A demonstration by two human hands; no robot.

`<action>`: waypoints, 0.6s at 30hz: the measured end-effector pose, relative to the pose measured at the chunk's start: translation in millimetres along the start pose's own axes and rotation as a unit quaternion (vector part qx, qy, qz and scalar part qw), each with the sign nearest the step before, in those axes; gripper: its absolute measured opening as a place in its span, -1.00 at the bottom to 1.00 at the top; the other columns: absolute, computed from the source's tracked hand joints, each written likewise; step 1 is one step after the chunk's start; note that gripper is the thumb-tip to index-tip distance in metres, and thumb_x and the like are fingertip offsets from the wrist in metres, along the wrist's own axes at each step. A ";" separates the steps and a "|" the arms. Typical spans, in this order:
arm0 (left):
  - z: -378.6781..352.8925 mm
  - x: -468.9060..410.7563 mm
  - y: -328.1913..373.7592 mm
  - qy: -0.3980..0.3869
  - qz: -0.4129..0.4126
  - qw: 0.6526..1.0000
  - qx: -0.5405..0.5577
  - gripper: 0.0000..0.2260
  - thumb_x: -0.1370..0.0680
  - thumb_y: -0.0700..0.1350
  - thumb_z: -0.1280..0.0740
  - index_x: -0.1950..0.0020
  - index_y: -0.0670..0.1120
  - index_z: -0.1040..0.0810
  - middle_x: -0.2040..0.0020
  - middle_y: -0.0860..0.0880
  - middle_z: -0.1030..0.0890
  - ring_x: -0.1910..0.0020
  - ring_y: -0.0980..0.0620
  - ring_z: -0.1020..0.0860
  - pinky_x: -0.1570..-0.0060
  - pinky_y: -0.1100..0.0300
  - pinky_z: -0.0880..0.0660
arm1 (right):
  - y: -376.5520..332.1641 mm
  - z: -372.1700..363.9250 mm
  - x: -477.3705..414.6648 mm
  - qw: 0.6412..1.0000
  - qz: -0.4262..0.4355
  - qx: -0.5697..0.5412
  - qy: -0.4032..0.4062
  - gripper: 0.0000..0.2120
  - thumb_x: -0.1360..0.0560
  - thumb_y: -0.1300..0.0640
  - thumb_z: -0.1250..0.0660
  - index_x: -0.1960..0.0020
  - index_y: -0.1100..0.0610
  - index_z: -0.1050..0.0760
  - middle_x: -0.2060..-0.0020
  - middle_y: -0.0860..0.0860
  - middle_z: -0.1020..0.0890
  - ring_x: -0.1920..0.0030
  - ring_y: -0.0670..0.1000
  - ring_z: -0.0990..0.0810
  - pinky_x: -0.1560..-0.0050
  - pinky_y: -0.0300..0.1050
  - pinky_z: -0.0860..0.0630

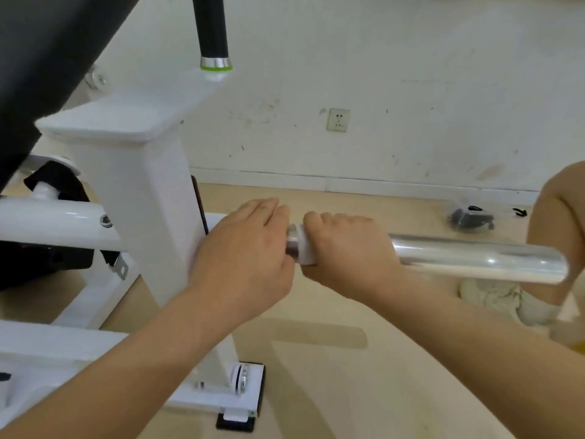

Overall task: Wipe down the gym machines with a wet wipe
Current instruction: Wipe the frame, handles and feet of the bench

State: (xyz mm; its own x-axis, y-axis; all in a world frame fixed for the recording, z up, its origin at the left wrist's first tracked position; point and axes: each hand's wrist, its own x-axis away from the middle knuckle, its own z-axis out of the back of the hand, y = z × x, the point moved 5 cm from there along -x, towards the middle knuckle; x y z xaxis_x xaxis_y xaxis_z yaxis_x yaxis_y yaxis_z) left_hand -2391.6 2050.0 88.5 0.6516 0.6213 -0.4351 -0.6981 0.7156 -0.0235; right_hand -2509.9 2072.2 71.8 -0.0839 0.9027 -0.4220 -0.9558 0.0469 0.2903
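Right hand: we clasp the wet wipe round the chrome bar, covering all sides.
Left hand: we steady the bar's root; grip unclear.

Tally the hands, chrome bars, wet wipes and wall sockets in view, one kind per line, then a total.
hands: 2 (left hand, right hand)
chrome bar: 1
wet wipe: 1
wall socket: 1
total: 5

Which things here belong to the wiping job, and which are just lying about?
In the job: wet wipe, chrome bar under it, right hand holding the wipe, left hand, white machine frame.
Lying about: bagged black item, wall socket.
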 end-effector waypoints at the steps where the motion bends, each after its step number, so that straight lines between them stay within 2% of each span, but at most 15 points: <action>1: -2.7 -2.5 4.4 -0.005 -0.001 1.000 -0.004 -0.51 -0.36 -0.03 -0.04 -0.09 -0.19 -0.61 -0.15 -0.17 -0.63 -0.14 -0.14 -0.58 -0.15 0.05 -0.50 | 15.6 0.1 11.5 0.999 -0.014 0.020 0.023 -0.65 -0.16 0.00 -0.47 0.25 0.08 -0.34 0.45 0.00 -0.48 0.51 0.11 -0.36 0.41 -0.17 -0.14; 3: -6.9 -5.2 13.7 -0.011 -0.008 1.000 -0.007 -0.57 -0.42 -0.03 -0.02 0.00 -0.17 -0.61 -0.09 -0.14 -0.63 -0.06 -0.14 -0.56 -0.18 0.07 -0.41 | 48.5 -2.7 36.5 0.997 -0.063 0.033 0.028 -0.70 -0.17 0.02 -0.45 0.25 0.10 -0.38 0.44 0.00 -0.47 0.49 0.10 -0.31 0.39 -0.16 -0.14; 5: -8.0 -7.6 18.1 -0.006 -0.005 1.000 0.000 -0.64 -0.46 -0.03 0.02 0.10 -0.11 -0.53 0.06 -0.02 -0.60 0.09 -0.06 -0.50 0.04 0.16 -0.28 | 68.4 -0.9 48.1 0.996 -0.081 0.026 -0.035 -0.67 -0.31 -0.12 -0.39 0.15 0.06 -0.36 0.34 -0.05 -0.47 0.41 0.05 -0.37 0.38 -0.14 -0.18; 6: -8.0 -8.4 16.7 -0.012 0.009 1.000 0.016 -0.65 -0.47 -0.02 0.07 0.12 -0.08 -0.49 0.11 0.04 -0.55 0.12 -0.02 -0.47 0.14 0.17 -0.24 | 70.4 0.7 43.3 0.994 -0.077 -0.023 -0.078 -0.64 -0.34 -0.21 -0.36 0.11 0.03 -0.34 0.32 -0.08 -0.47 0.37 0.02 -0.40 0.39 -0.13 -0.20; 8: -7.0 -10.3 15.3 -0.015 0.043 0.997 0.065 -0.62 -0.51 -0.01 0.09 0.03 -0.05 -0.51 0.10 0.09 -0.55 0.05 -0.01 -0.48 0.11 0.14 -0.34 | 58.1 1.6 20.1 0.982 -0.047 -0.115 -0.145 -0.63 -0.33 -0.25 -0.37 0.11 0.00 -0.36 0.33 -0.08 -0.45 0.35 -0.01 -0.43 0.40 -0.15 -0.24; 9: -6.9 -11.9 16.1 -0.016 0.059 0.994 0.087 -0.64 -0.56 -0.03 0.04 -0.06 -0.03 -0.54 0.06 0.08 -0.59 0.02 -0.02 -0.50 0.04 0.11 -0.38 | 43.7 2.7 6.9 0.978 -0.027 -0.142 -0.147 -0.67 -0.33 -0.21 -0.38 0.11 0.00 -0.39 0.35 -0.08 -0.45 0.35 0.00 -0.44 0.39 -0.15 -0.26; 11: -3.2 -13.4 24.3 -0.015 0.082 0.991 0.103 -0.72 -0.61 -0.12 -0.05 -0.15 -0.03 -0.52 0.09 0.05 -0.63 0.10 -0.02 -0.51 -0.13 0.12 -0.33 | 12.5 -1.8 -9.9 0.987 0.001 -0.140 -0.076 -0.80 -0.40 -0.05 -0.35 0.05 0.01 -0.46 0.32 -0.06 -0.51 0.31 0.05 -0.52 0.34 -0.15 -0.28; 13: 1.0 -15.4 32.4 -0.013 0.101 0.988 0.114 -0.74 -0.62 -0.12 -0.06 -0.18 -0.01 -0.50 0.12 0.06 -0.63 0.15 0.02 -0.50 -0.29 0.10 -0.29 | -3.5 -7.0 -4.0 0.996 -0.004 -0.091 -0.008 -0.81 -0.39 0.06 -0.35 0.01 0.07 -0.53 0.27 -0.02 -0.60 0.29 0.06 -0.60 0.34 -0.14 -0.31; 15: 4.5 -15.2 38.1 -0.020 0.102 0.987 0.123 -0.70 -0.61 -0.01 -0.03 -0.15 0.03 -0.52 0.10 0.09 -0.63 0.10 0.04 -0.53 -0.13 0.04 -0.42 | 7.0 -8.5 14.9 0.995 0.006 -0.073 0.071 -0.85 -0.33 0.08 -0.36 0.13 0.10 -0.53 0.36 0.01 -0.56 0.39 0.06 -0.56 0.36 -0.13 -0.35; 16: 5.1 -14.6 41.2 -0.025 0.089 0.989 0.116 -0.66 -0.59 0.05 0.00 -0.11 0.03 -0.54 0.10 0.09 -0.63 0.09 0.04 -0.53 -0.02 0.02 -0.45 | 23.5 -8.0 26.2 0.994 0.018 -0.080 0.070 -0.86 -0.35 0.04 -0.36 0.17 0.08 -0.49 0.38 0.01 -0.53 0.41 0.06 -0.52 0.37 -0.12 -0.34; 18: 2.9 -14.5 48.8 -0.038 0.062 0.992 0.100 -0.60 -0.55 0.11 0.05 0.01 -0.01 -0.53 0.14 0.08 -0.60 0.12 0.06 -0.49 0.11 0.04 -0.43 | 64.7 -10.0 54.1 0.998 0.021 -0.059 0.016 -0.65 -0.42 -0.25 -0.30 0.15 0.04 -0.40 0.33 -0.03 -0.51 0.38 0.05 -0.50 0.36 -0.10 -0.25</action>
State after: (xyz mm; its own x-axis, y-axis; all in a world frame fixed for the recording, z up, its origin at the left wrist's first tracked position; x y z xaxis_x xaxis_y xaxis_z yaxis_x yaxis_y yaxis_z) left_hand -2434.2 2076.9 96.3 0.5898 0.7260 -0.3538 -0.7071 0.6758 0.2080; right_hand -2579.1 2119.8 59.2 -0.1307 0.8890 -0.4389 -0.9778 -0.0425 0.2052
